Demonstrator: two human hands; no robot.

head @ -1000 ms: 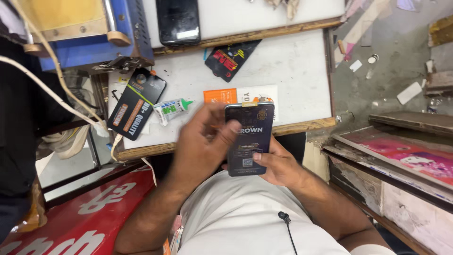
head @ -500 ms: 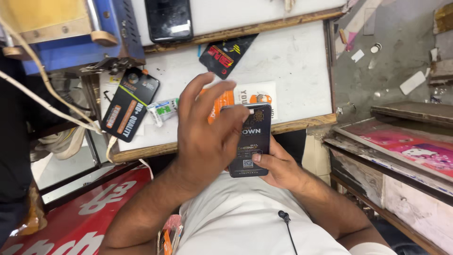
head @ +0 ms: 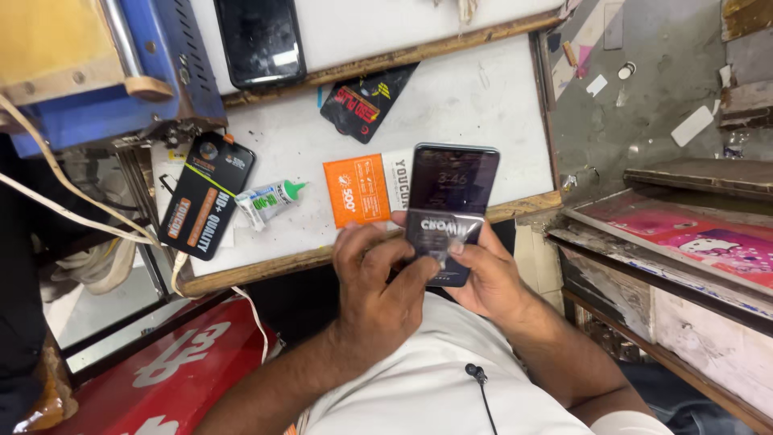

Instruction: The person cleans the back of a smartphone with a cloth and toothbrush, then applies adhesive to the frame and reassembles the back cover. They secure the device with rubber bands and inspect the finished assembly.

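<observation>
Peeling glossy film (head: 441,234) (thin, clear) off phone (head: 451,193)

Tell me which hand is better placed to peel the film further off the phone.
Probably the left hand: its fingers already pinch the printed film at the phone's lower end, while the right hand cradles the phone from beneath.

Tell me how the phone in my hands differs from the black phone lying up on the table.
The held phone has a lit screen and a clear film with printing partly over its lower part; the table phone is dark and bare. The held phone is gripped by the left hand and right hand at the table edge; the table phone lies flat, untouched. Both are dark slabs facing up.
</observation>
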